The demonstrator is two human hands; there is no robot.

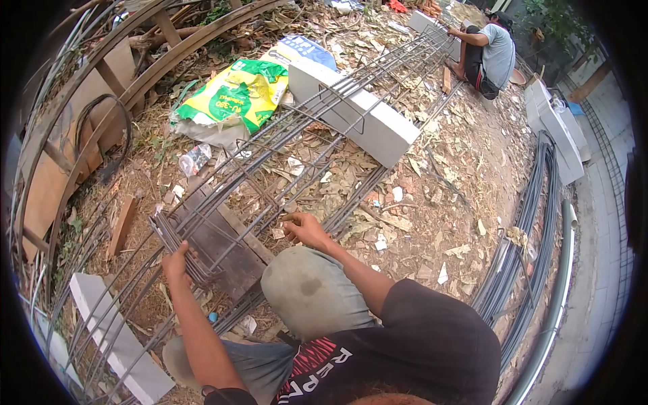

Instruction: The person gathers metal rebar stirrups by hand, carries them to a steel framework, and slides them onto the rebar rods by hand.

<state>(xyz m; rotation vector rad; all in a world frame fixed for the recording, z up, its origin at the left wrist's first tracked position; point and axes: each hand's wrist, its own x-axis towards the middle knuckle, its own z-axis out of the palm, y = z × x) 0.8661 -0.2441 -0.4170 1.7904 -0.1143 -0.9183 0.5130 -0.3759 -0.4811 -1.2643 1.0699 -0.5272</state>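
My left hand [177, 264] is closed around the edge of a bundle of square steel stirrups [181, 246], which are pushed close together on the long rebars of a cage. My right hand [308, 231] is beside the rebar cage [270, 172], in front of my raised knee. Its fingers are loosely bent and apart, and I make out nothing held in them. Below the stirrups lies a dark board [219, 229]. The cage runs from lower left to upper right across white blocks.
A white block [358, 115] props the cage mid-way; another [118, 337] lies lower left. A green-yellow sack [233, 98] lies behind the cage. A co-worker [489, 54] crouches at its far end. Rebar bundles [520, 250] and a grey pipe [557, 297] lie right.
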